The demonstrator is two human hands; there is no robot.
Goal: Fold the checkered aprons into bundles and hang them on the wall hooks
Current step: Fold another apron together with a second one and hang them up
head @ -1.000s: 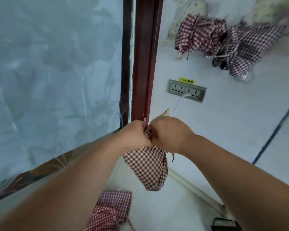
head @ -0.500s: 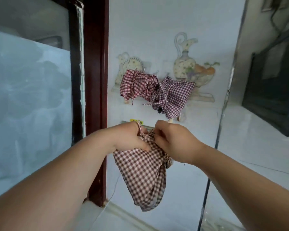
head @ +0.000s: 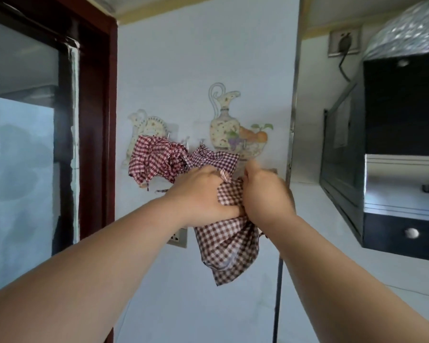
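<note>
A brown-and-white checkered apron bundle (head: 227, 246) hangs from both my hands in front of the white wall. My left hand (head: 200, 191) grips its gathered top from the left, and my right hand (head: 265, 194) grips it from the right. Just behind my hands, two bundles hang on the wall hooks (head: 188, 142): a red checkered apron (head: 154, 159) on the left and a dark checkered apron (head: 216, 157) beside it, partly hidden by my left hand. The held bundle's top sits level with the lower edge of the hung ones.
A dark red door frame (head: 94, 134) with a frosted glass pane (head: 18, 184) stands at the left. A wall socket (head: 178, 237) sits below the hooks. A black and steel range hood (head: 396, 154) juts out at the right. Jug decals (head: 223, 120) mark the wall.
My view has tilted up from the floor to the wall hooks. Both hands have lifted the held bundle up and toward the hung aprons, keeping their grip.
</note>
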